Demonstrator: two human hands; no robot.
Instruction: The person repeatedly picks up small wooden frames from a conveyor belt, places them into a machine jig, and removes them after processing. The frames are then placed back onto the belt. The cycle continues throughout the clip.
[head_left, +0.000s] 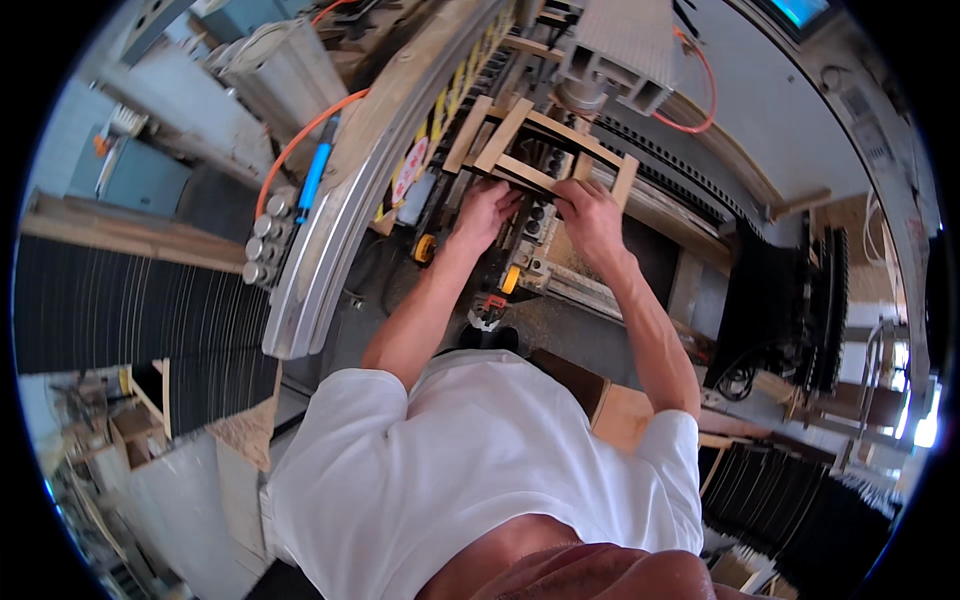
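Both my hands are at a frame-like group of light wooden strips with dark sides, lying on the machine bed. My left hand (487, 212) is closed by the near left part of the group. Whatever its curled fingers hold is hidden. At the right end of the near wooden strip (526, 173), my right hand (592, 215) pinches with thumb and fingers. Two crosswise strips, one being the left crosspiece (503, 134), lie beyond my left hand. A far strip (575, 137) runs toward the right crosspiece (625, 182).
A metal beam (622, 50) with a round fitting overhangs the far side. Left stands a long metal rail (325, 240) with a blue cylinder (317, 180) and an orange hose (292, 143). Yellow rollers (511, 279) sit below my hands. Stacked black strips (140, 310) fill the left side.
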